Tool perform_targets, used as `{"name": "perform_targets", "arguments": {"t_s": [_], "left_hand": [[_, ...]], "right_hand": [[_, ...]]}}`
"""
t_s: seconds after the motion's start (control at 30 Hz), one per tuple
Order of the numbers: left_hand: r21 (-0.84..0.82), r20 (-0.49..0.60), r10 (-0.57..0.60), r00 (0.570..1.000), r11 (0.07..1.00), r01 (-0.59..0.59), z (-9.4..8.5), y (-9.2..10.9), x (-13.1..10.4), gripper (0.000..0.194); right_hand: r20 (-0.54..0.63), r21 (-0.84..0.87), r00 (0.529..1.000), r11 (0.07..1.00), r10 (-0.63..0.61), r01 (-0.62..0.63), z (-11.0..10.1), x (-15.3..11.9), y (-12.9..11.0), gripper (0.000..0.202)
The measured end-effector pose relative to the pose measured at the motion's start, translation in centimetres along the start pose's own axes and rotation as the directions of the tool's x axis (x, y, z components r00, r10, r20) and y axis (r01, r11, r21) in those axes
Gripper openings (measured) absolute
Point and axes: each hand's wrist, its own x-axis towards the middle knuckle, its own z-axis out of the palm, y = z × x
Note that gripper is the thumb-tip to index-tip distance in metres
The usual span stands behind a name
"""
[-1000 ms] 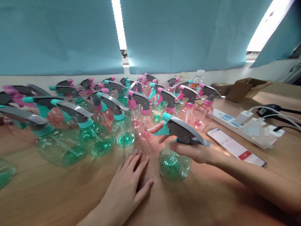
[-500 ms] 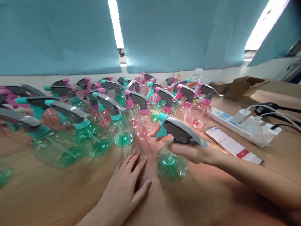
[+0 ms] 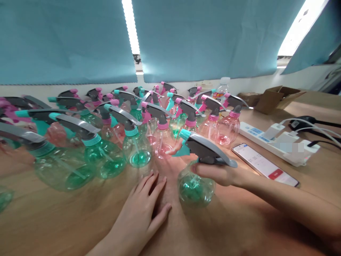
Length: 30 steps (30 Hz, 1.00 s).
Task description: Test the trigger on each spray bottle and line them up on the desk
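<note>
Currently the right hand (image 3: 220, 173) has a green trigger spray bottle (image 3: 195, 188) gripped at the neck, its thumb wrapped across the near side. A fingertip shows beyond the teal trigger (image 3: 181, 150), but the other fingers are hidden, so I cannot tell how far they curl. That bottle sits at five o'clock from the view's centre, its nozzle (image 3: 183, 134) aimed toward ten, its base seemingly on the wood-coloured tabletop (image 3: 66, 222).

Taking it as the dial's centre, the left hand (image 3: 144, 204) lies at eight o'clock, palm down on the tabletop, fingers loosely spread and holding nothing. More green spray bottles (image 3: 138, 151) stand between nine and ten; pink-collared spray bottles (image 3: 163, 140) crowd from ten round past twelve. A white-capped clear bottle (image 3: 223, 87) is near one, an open cardboard box (image 3: 275, 101) at two, a white power strip (image 3: 258, 137) between two and three, and a lit smartphone (image 3: 266, 165) at three.
</note>
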Motion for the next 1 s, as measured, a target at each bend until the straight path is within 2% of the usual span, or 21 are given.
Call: {"name": "perform_targets", "arguments": {"t_s": [0.17, 0.3, 0.37, 0.53, 0.63, 1.0], "left_hand": [[-0.008, -0.013, -0.001, 1.0, 1.0, 0.001, 0.0, 0.0, 0.0, 0.051], [-0.018, -0.006, -0.007, 1.0, 1.0, 0.007, -0.1, 0.0, -0.1, 0.052], [-0.019, -0.004, -0.008, 1.0, 1.0, 0.008, -0.1, 0.0, -0.1, 0.052], [-0.026, -0.003, -0.014, 1.0, 1.0, 0.014, -0.1, 0.0, 0.0, 0.05], [-0.026, -0.001, -0.013, 1.0, 1.0, 0.013, -0.1, 0.0, 0.0, 0.051], [-0.029, 0.005, -0.015, 1.0, 0.999, 0.015, -0.2, 0.1, 0.1, 0.051]], "right_hand": [[-0.05, 0.187, 0.992, 0.975, -0.116, 0.123, 0.5, 1.0, -0.6, 0.052], [-0.015, 0.184, 0.998, 0.981, -0.057, 0.059, 0.4, 0.3, 0.4, 0.064], [0.001, 0.167, 1.0, 0.986, -0.017, 0.017, 0.3, 0.0, 0.8, 0.064], [0.011, 0.166, 1.0, 0.986, -0.016, 0.014, 0.2, -0.2, 0.8, 0.061], [0.008, 0.131, 1.0, 0.991, 0.027, -0.028, 0.2, -0.2, 0.9, 0.059], [0.017, 0.085, 1.0, 0.996, 0.023, -0.025, 0.0, -0.3, 0.7, 0.055]]}}
